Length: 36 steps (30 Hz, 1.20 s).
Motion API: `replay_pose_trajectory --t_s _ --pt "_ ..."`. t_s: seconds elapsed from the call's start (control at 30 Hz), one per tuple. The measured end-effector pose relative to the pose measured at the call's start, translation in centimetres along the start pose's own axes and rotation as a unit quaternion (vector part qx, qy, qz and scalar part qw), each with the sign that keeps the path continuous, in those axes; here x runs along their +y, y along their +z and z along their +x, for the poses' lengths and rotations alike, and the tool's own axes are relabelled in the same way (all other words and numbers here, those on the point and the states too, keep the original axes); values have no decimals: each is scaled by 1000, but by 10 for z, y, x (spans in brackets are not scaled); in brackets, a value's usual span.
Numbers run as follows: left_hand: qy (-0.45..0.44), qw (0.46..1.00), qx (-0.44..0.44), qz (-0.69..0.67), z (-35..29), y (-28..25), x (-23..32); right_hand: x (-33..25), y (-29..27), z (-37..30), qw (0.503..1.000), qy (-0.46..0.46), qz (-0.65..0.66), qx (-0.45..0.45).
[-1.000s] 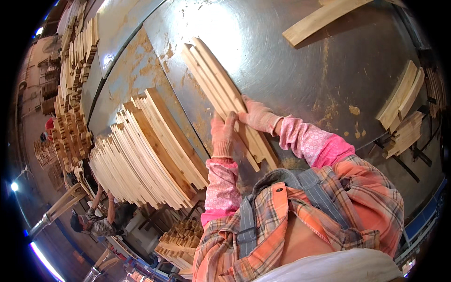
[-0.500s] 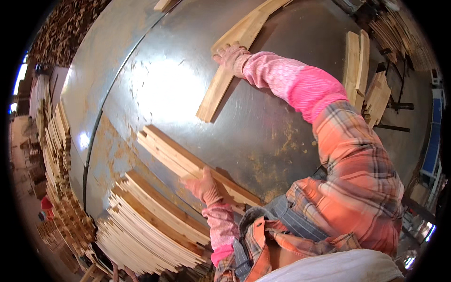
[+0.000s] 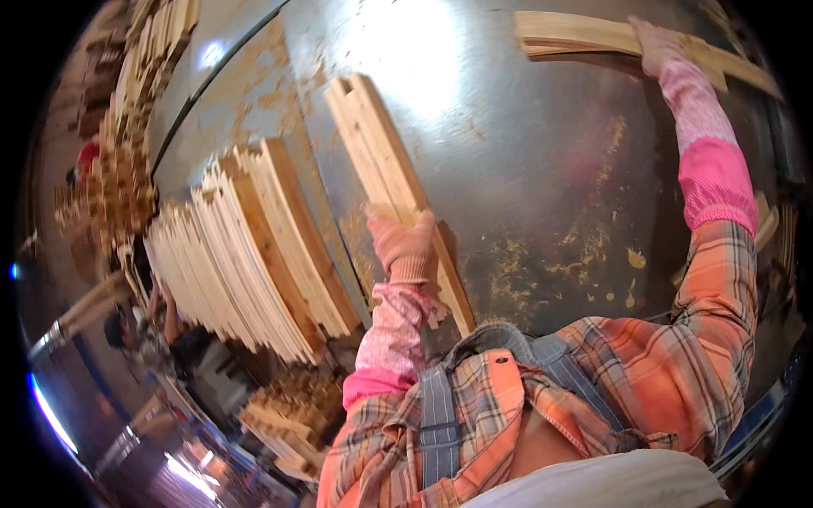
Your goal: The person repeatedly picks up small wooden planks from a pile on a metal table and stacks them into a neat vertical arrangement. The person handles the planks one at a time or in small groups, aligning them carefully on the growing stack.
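My left hand (image 3: 401,244), in a pinkish glove, straddles a small bundle of pale wooden strips (image 3: 370,140) lying on the metal table, thumb on the right side and fingers on the left. Far off to the right, my right hand (image 3: 656,48) lies across two overlapping wooden boards (image 3: 580,34), its fingers bent over them. The underside of its grip is hidden. To the left of the left hand, a wide row of stacked wooden strips (image 3: 246,254) sits along the table.
The metal table (image 3: 525,161) has a seam and yellowish scuffs. Beyond its left edge stand piles of wood pieces (image 3: 123,186). Another person (image 3: 140,334) is at the lower left, beside the strip row. More cut wood (image 3: 296,406) is stacked near my left elbow.
The view has turned, so the strip row and bundle appear higher and steeper. My right hand and its boards have moved farther right from the left hand, and the boards overlap more closely.
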<state>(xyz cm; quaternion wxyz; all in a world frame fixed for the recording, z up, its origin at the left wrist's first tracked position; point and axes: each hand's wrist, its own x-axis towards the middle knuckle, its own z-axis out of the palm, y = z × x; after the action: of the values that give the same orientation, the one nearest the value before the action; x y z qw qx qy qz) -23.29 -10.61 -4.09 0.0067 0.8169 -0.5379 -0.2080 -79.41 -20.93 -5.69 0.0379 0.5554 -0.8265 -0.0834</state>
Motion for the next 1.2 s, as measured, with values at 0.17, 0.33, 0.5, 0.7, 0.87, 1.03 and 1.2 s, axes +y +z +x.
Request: replay_pose_trajectory --t_s 0.17,0.33,0.5,0.7,0.87,1.03,1.2 --pt "-16 1000 7 -16 3 -15 -29 -53 -22 23 991 2 -64 -119" --pt "-33 998 -27 -36 8 -26 -20 -87 -48 -5 989 -29 -50 -138" --pt "5 836 -188 -516 28 -49 -52 -170 -82 -77 967 -135 51 -212" --pt "55 476 -337 -810 26 -52 -112 -218 -51 -122 631 -6 622 -463" --pt "144 351 -389 -840 37 -48 -149 -263 -53 -237 286 -85 830 -471" --pt "87 389 -380 -835 28 -59 -168 -292 -30 -350 283 64 846 -448" --pt "18 498 -339 -798 37 -86 -185 -310 -11 -333 359 77 830 -419"
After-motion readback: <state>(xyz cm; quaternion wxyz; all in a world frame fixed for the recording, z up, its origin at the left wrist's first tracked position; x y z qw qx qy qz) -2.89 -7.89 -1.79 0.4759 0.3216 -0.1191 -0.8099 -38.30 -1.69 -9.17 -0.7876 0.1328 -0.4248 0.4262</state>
